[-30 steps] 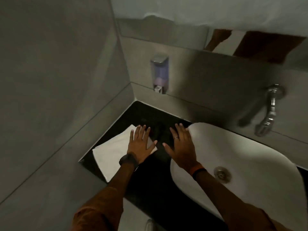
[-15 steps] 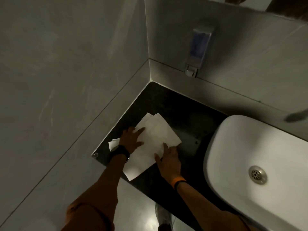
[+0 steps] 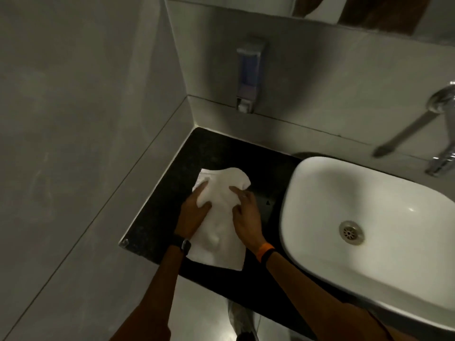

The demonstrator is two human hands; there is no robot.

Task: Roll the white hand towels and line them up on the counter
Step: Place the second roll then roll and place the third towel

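Observation:
A white hand towel (image 3: 219, 232) lies crumpled on the black counter (image 3: 221, 151), left of the basin, with its near end hanging over the counter's front edge. A second white towel edge (image 3: 204, 174) peeks out beneath it at the far left. My left hand (image 3: 194, 212) grips the towel's left side, fingers curled into the cloth. On the towel's right side my right hand (image 3: 246, 212) pinches the fabric, bunching it up between the two hands.
A white oval basin (image 3: 369, 217) fills the counter's right half, with a chrome tap (image 3: 440, 153) on the wall behind it. A soap dispenser (image 3: 250, 75) hangs on the back wall. Grey tiled walls close the left side and back. A shoe (image 3: 242, 321) shows on the floor below.
The towels lay flat under my palms before; now both hands have gathered the top towel and lifted it into a bunched shape. The view has shifted right, toward the basin.

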